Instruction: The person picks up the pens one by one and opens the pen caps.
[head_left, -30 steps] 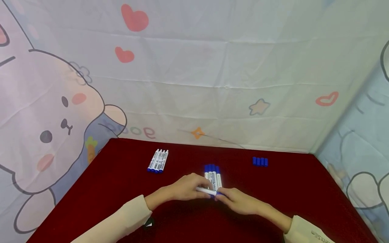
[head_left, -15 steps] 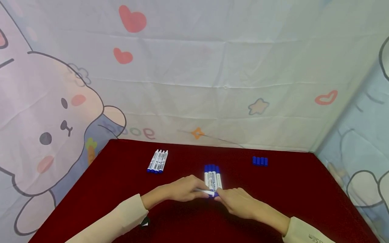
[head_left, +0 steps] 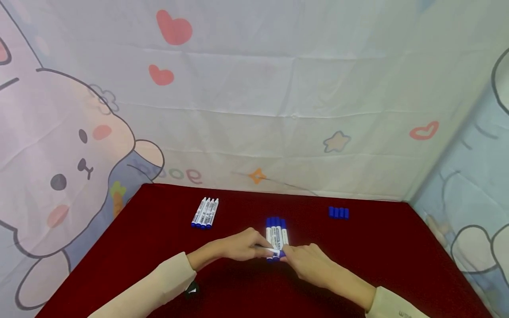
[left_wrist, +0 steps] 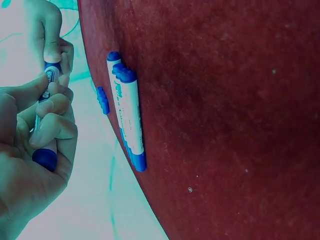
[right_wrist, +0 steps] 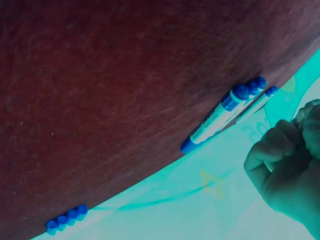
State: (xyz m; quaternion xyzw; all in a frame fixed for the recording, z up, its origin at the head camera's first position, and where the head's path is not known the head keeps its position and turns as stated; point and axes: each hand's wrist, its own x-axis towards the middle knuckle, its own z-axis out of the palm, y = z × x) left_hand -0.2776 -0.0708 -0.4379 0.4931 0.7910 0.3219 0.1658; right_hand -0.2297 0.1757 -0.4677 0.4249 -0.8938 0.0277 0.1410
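Observation:
In front of the person, my left hand (head_left: 243, 245) grips the white barrel of a marker (left_wrist: 50, 76). Its blue butt end sticks out below the fingers in the left wrist view. My right hand (head_left: 312, 265) pinches the blue cap end (head_left: 282, 254) of that marker, thumb and fingers covering most of it. Whether the cap is fully seated cannot be seen. Just behind the hands, several capped white markers (head_left: 277, 234) lie side by side, their blue caps pointing away. From the right wrist view, the right hand (right_wrist: 285, 160) shows curled fingers, with the marker hidden.
Several uncapped markers (head_left: 204, 213) lie in a row at the back left of the dark red tablecloth (head_left: 238, 287). At the back right stands a row of loose blue caps (head_left: 339, 213). A printed cloth backdrop (head_left: 294, 88) rises behind the table. A small dark object (head_left: 192, 289) sits by the left sleeve.
The right fingers have moved further over the cap end, and less of the held marker's barrel shows between the hands. The rows on the table have stayed put.

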